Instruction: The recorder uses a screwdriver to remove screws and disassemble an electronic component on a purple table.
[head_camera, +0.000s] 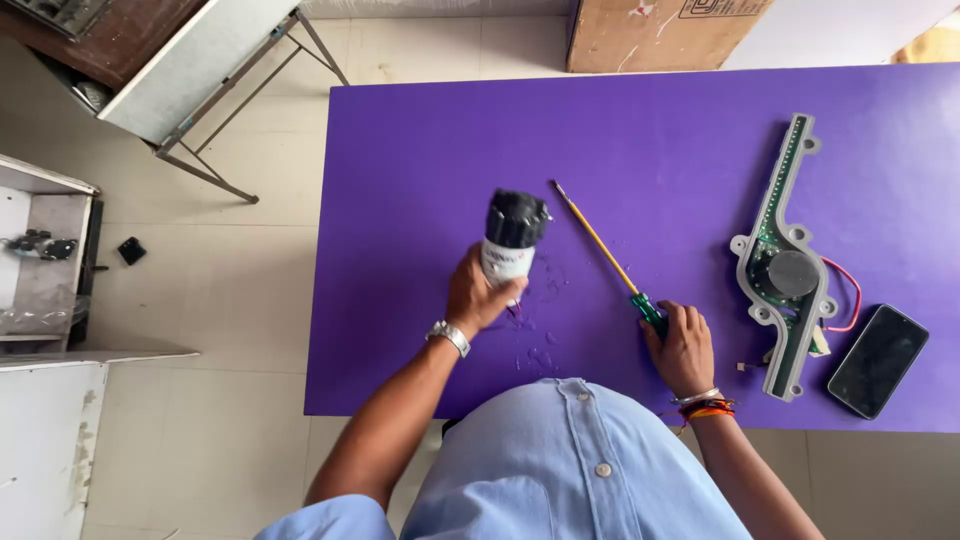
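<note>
Holding the small cylindrical pump (512, 243) upright, your left hand (478, 296) is wrapped closed around its white lower body, with the black cap end pointing up and away from you. The pump stands on the purple table (640, 120), a little left of centre, with a few water droplets (535, 352) on the surface just beside its base. Your right hand (682, 346) rests on the table nearer your body, fingers curled shut on the green handle of the screwdriver (604, 250). Note the tool's long axis: its yellow shaft runs diagonally up and to the left, and the tip lies near the pump's cap but apart from it. The pump therefore sits to the upper left of your right hand, along the line of the shaft. Well apart on the right lie a grey circuit assembly (786, 270) with red wires and a dark phone (877, 360).
</note>
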